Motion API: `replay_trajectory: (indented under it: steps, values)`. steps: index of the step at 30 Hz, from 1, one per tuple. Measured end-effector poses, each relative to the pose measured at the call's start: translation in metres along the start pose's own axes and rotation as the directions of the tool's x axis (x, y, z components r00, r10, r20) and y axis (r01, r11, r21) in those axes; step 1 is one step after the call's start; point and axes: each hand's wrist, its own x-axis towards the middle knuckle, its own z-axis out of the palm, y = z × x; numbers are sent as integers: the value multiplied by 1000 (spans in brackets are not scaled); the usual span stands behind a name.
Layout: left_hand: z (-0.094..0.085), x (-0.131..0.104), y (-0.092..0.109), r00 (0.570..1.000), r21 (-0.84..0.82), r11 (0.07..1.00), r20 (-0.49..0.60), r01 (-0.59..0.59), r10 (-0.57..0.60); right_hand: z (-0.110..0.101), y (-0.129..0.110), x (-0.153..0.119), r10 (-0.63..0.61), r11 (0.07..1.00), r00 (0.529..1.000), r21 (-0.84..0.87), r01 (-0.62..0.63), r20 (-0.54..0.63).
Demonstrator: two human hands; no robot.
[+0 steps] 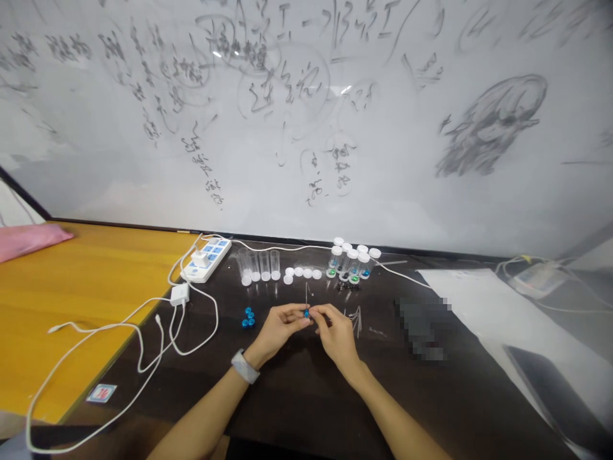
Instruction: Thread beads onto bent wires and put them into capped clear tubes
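Near the middle of the dark table, my left hand (282, 327) and my right hand (334, 332) meet at the fingertips. Between them they pinch a small blue bead (307, 314). A thin wire (307, 295) stands up from it. Several more blue beads (248, 318) lie to the left of my left hand. Just right of my right hand is a bunch of thin pale wires (357, 321). Small black pieces (347, 287) sit behind that hand. White caps (302, 273) lie beyond my fingertips.
Clear tubes (261, 265) stand at the back, left of the caps. Capped vials (353, 262) with coloured pieces stand back right. A power strip (207, 260) and white cables (138, 329) occupy the left. White paper (498, 306) and a dark phone (555, 396) lie right.
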Motion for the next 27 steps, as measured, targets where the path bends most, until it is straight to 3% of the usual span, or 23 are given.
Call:
replay_trajectory:
  steps: [9, 13, 20, 27]
  values:
    - [1, 0, -1, 998, 175, 983, -29, -54, 60, -7, -2, 0, -197, 938, 978, -277, 208, 68]
    - [3, -1, -5, 993, 256, 963, -65, -83, 103, -6, -4, -1, -218, 884, 971, -402, 240, 101]
    - [10, -2, -15, 974, 253, 957, -138, -142, 181, -1, -6, -3, -308, 786, 947, -537, 305, 87]
    - [9, -3, -20, 964, 311, 929, -110, -200, 244, 5, 0, -6, -327, 681, 937, -656, 326, 125]
